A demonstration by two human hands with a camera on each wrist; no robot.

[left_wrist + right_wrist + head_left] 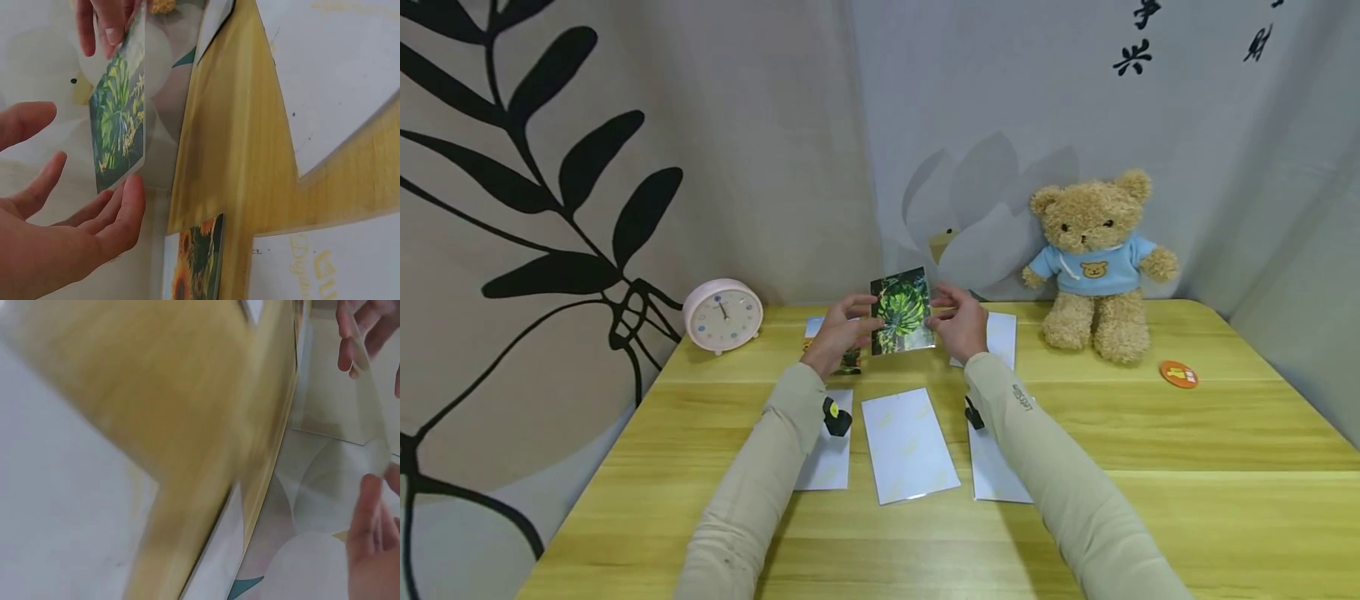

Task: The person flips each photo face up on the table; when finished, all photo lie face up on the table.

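Observation:
Both hands hold up a photo print (901,312) of a green plant, above the far part of the table. My left hand (841,332) pinches its left edge; in the left wrist view that hand's thumb and a finger meet the print's edge, with other fingers spread away. My right hand (961,323) pinches the opposite edge, thumb on the picture side. In the right wrist view the print (370,406) shows nearly edge-on between both hands. Behind the left hand a sunflower photo (194,262) is partly hidden. White cards (912,446) lie below the hands.
More white cards lie under the left forearm (831,462), under the right forearm (996,471) and behind the right hand (1002,337). A pink clock (723,316) stands far left. A teddy bear (1093,267) and an orange disc (1178,374) are on the right. A curtain (775,167) hangs behind.

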